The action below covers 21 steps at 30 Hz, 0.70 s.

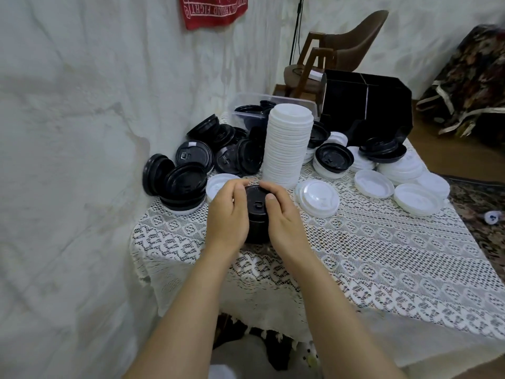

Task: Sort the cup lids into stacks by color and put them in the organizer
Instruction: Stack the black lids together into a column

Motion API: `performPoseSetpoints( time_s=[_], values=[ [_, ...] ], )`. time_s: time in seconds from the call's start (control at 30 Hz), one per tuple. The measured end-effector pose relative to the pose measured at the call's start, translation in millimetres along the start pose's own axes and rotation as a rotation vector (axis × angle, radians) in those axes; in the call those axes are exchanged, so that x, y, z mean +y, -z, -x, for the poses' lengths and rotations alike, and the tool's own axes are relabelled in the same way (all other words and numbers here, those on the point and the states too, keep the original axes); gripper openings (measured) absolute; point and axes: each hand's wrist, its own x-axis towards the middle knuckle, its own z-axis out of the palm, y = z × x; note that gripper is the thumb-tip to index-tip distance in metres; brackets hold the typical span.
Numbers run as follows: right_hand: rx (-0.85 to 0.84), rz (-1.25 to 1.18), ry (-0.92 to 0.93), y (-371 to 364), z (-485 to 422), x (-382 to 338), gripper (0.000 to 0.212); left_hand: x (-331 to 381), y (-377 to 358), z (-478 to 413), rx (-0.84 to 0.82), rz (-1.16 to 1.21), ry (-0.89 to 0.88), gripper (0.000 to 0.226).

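Note:
A stack of black lids (256, 214) stands on the lace-covered table (369, 255). My left hand (226, 212) grips its left side and my right hand (284, 214) grips its right side, fingers curled over the top lid. Right behind it rises a tall stack of white lids (287, 146). Loose black lids (191, 162) lie in a heap at the left by the wall. Loose white lids (319, 196) and a few black ones (334, 157) are scattered to the right. The black organizer (366, 105) stands at the table's far right corner.
A clear plastic tub (246, 105) holding black lids sits behind the white stack. The white wall (82, 132) runs along the table's left side. A brown chair (341, 50) stands beyond the table, and a patterned sofa (470, 86) is at far right.

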Motion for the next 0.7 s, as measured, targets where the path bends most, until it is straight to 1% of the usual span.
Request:
performPoseSetpoints(
  time_s=[0.07, 0.1, 0.13, 0.17, 0.2, 0.23, 0.3, 0.33, 0.4, 0.57, 0.63, 0.7],
  values=[
    [0.002, 0.002, -0.004, 0, 0, 1, 0.031, -5, 7, -4, 0.182, -0.230, -0.200, 0.026],
    [-0.005, 0.002, -0.008, 0, 0, 1, 0.031, -9, 11, -8, 0.284, -0.367, -0.262, 0.023],
    [-0.016, 0.000, -0.013, 1, 1, 1, 0.031, -12, 16, -12, 0.370, -0.500, -0.280, 0.023],
    [-0.029, -0.002, -0.017, 2, 1, 1, 0.031, -16, 21, -17, 0.418, -0.621, -0.256, 0.026],
    [-0.039, -0.004, -0.022, 2, 2, 1, 0.030, -18, 27, -20, 0.422, -0.720, -0.196, 0.030],
    [-0.046, -0.004, -0.028, 3, 2, 1, 0.030, -21, 31, -23, 0.400, -0.793, -0.118, 0.033],
    [-0.047, -0.002, -0.038, 5, 1, 1, 0.031, -24, 39, -24, 0.338, -0.880, 0.011, 0.031],
    [-0.046, -0.003, -0.042, 5, 1, 2, 0.031, -25, 40, -24, 0.320, -0.893, 0.042, 0.027],
    [-0.047, -0.011, -0.053, 5, 1, 2, 0.030, -24, 42, -24, 0.321, -0.873, 0.043, 0.021],
    [-0.054, -0.012, -0.060, 6, 1, 1, 0.030, -21, 42, -22, 0.321, -0.718, 0.039, 0.017],
    [-0.062, -0.008, -0.059, 7, 1, 1, 0.030, -17, 44, -23, 0.360, -0.582, 0.025, 0.020],
    [-0.068, -0.005, -0.061, 7, 1, 0, 0.030, -9, 47, -24, 0.395, -0.331, -0.008, 0.022]
  ],
)
